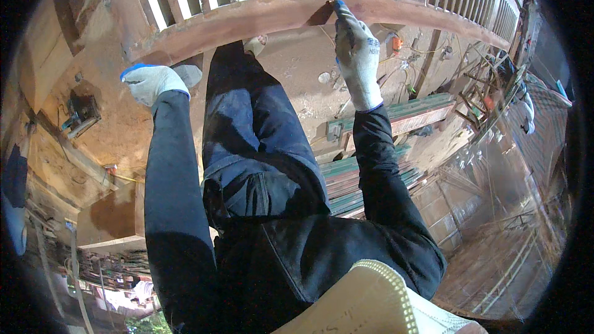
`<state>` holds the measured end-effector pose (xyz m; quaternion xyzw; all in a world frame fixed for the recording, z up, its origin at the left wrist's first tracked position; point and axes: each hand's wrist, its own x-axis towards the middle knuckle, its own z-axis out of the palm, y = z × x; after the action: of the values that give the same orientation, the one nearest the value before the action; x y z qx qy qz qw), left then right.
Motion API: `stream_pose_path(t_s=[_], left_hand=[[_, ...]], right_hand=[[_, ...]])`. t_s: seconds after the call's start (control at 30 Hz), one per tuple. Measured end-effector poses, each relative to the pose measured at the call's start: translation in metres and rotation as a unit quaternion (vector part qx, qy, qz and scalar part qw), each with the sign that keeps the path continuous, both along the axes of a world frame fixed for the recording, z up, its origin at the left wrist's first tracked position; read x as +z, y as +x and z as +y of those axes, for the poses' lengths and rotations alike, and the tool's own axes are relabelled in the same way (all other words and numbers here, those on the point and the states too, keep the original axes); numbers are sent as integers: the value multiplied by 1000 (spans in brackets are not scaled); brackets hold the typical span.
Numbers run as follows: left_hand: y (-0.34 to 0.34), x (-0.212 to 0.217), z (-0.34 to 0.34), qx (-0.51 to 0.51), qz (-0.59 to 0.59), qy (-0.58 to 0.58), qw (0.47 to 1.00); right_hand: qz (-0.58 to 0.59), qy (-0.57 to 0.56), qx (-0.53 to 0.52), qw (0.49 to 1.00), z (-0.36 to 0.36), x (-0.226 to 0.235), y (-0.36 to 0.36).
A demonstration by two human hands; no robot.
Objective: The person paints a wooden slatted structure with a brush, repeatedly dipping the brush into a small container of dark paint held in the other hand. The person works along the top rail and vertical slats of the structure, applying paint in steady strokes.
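A long, curved reddish-brown wooden rail (260,20) with upright slats crosses in front of me. My right hand (359,49), in a white-grey knitted glove with blue trim, rests against the rail's middle. Its forefinger reaches onto the wood and the other fingers are folded in; a dark patch lies on the rail beside the fingertip. Below the rail's left end, apart from it, is my left hand (151,83) in a matching glove. Those fingers are drawn together, and whatever is inside them is hidden. A grey rounded thing (189,75) shows beside that hand; its kind is unclear.
Green and reddish timber lengths (365,179) are stacked at the right. An orange tool (396,43) and loose cords lie on the floor beyond my right hand. A wooden box (111,216) stands left of my arm, and a dark metal device (81,116) sits farther off.
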<state>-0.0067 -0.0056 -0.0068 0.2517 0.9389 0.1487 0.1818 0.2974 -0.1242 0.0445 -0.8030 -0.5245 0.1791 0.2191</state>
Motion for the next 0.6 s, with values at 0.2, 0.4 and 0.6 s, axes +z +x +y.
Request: stream_pose_path(t_s=[0.2,0.4,0.6], left_hand=[[-1,0,2,-4,-2,-20,1000],[-3,-1,0,-6,-4,-4,1000],[-4,0,0,-23,14,-3,1000]], right_hand=[[-79,-14,-30,996,9,-10,5],[19,-39,12,999,-2,3,-3],[485,-94,-181,850,-15,31,-4]])
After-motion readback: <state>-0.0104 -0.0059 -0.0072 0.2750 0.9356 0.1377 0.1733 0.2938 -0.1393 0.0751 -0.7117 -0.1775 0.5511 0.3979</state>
